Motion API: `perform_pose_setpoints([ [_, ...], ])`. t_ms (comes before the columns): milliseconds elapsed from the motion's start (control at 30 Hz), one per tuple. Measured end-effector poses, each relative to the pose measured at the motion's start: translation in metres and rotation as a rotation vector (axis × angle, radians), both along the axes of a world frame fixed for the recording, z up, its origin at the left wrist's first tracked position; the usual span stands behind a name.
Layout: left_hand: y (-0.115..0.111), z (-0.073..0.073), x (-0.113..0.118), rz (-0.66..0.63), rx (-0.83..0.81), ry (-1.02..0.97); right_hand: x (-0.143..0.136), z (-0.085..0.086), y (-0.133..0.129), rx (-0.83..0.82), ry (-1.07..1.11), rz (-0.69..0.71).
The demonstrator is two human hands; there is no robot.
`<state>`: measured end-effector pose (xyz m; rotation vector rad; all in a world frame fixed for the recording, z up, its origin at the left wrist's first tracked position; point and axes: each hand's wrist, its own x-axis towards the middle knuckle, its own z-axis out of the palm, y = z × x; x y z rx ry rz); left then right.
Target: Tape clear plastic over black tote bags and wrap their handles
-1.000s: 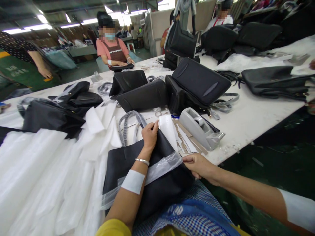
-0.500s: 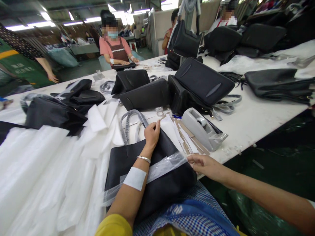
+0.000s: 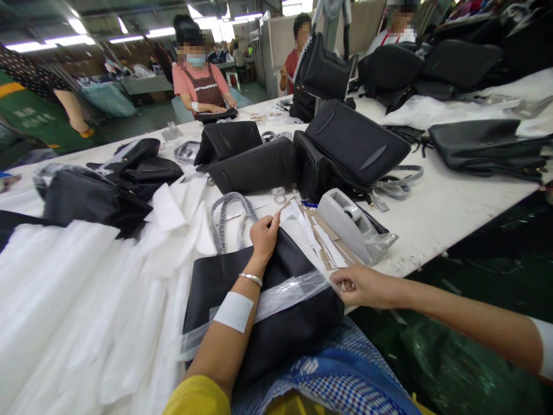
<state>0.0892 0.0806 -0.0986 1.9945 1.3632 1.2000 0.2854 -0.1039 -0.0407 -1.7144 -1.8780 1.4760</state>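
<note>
The right fingers pinch the end of the strip; the left fingers, half hidden from here, seem clenched on the bag beneath. Fitting the strip seems the step; next calls for a taut pull. Beyond, a dispenser rests on the counter.

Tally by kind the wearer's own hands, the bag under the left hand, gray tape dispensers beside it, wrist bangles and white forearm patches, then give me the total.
Hands, left hand and right hand: 2
Black bag: 1
Gray tape dispenser: 1
Silver bangle: 1
White forearm patches: 2
Total: 7
</note>
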Motion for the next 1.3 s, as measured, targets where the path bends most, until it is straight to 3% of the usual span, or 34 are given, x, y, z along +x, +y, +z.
perform_pose_setpoints([
  [167,0.000,-0.002,-0.001,0.030,-0.030,0.002,0.009,0.012,0.007,-0.062,0.035,0.140],
  [233,0.002,-0.003,0.000,0.033,-0.043,0.005,0.005,0.012,0.005,-0.069,0.075,0.053],
  [400,0.005,-0.005,0.002,0.016,-0.048,0.019,-0.015,-0.001,-0.016,-0.151,0.362,-0.341],
  [533,0.004,-0.004,0.003,0.000,-0.062,0.016,-0.019,-0.013,-0.024,-0.248,0.524,-0.440],
  [667,0.003,-0.002,0.000,-0.001,-0.054,0.000,-0.004,-0.011,-0.011,-0.255,0.461,-0.258],
  [900,0.002,-0.002,-0.005,0.031,-0.044,-0.022,0.021,0.021,0.015,0.117,-0.089,0.347],
  [1033,0.001,-0.003,-0.001,0.014,-0.025,0.031,0.017,0.027,0.012,0.169,-0.304,0.436],
  [1133,0.002,-0.004,0.002,-0.012,-0.017,0.090,0.012,0.021,0.002,0.144,-0.197,0.313],
  [1300,-0.003,0.009,0.004,-0.101,0.145,0.166,-0.002,-0.001,-0.022,-0.091,0.281,-0.191],
])
